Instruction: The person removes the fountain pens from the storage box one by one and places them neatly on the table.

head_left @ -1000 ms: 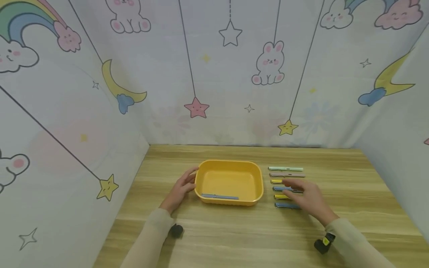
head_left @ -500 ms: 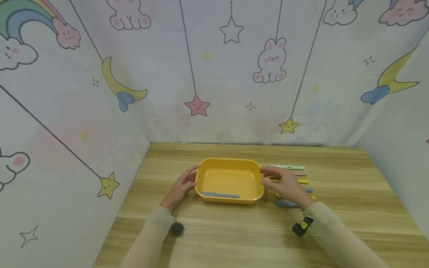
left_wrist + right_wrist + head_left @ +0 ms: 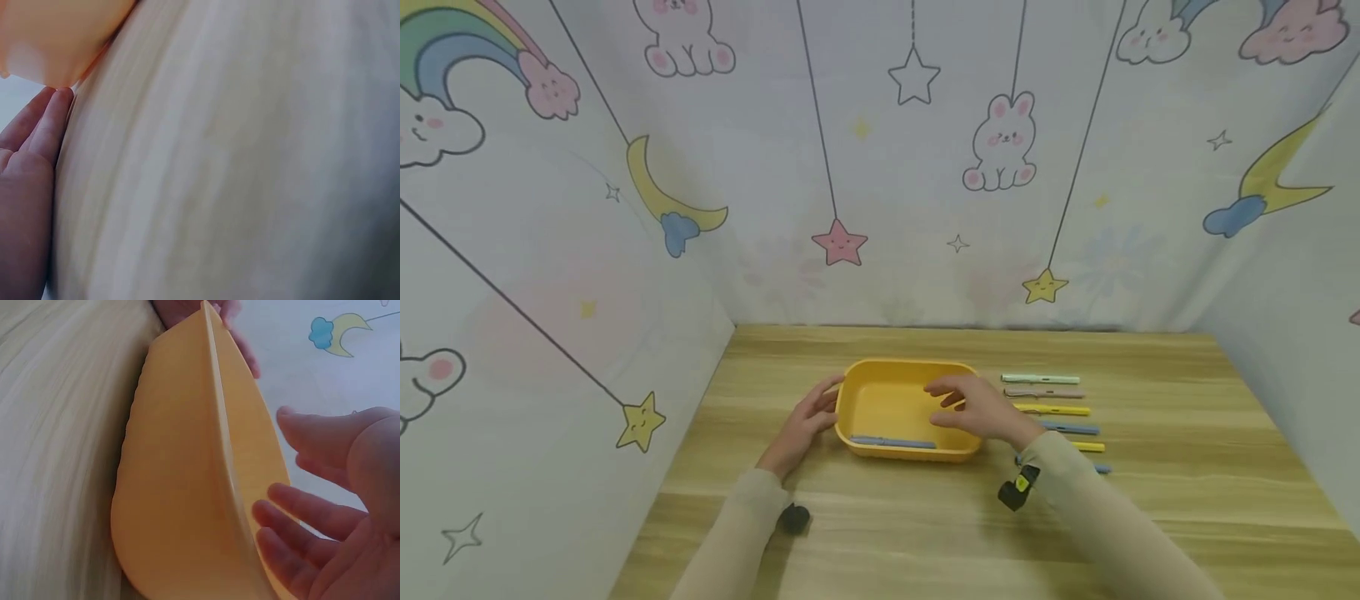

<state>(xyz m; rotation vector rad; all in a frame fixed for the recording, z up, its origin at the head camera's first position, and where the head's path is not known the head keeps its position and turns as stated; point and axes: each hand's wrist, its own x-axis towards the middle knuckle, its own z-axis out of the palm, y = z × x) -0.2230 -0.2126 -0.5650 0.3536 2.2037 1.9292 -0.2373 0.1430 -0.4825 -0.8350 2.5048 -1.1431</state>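
A yellow plastic basin [image 3: 880, 400] stands on the wooden table, with one grey-blue pen [image 3: 892, 442] lying along its near inner side. My left hand [image 3: 801, 425] is at the basin's left end. Its straight fingers [image 3: 53, 119] reach the outer wall in the left wrist view. Over the right part of the basin hovers my right hand [image 3: 981, 410], fingers spread and slightly bent, nothing between them. In the right wrist view its fingers [image 3: 294, 537] are above the basin's rim [image 3: 219, 425]. The hand hides part of the basin's right end.
Right of the basin lies a column of pens: a pale green pen [image 3: 1041, 379], a mauve pen [image 3: 1048, 392], a yellow pen [image 3: 1060, 410], a blue pen [image 3: 1075, 429] and others partly behind my right wrist. Patterned curtains surround the table.
My right hand has moved left from above the pens, past the basin's right rim, to over its inside. The left hand and the pen in the basin have stayed put.
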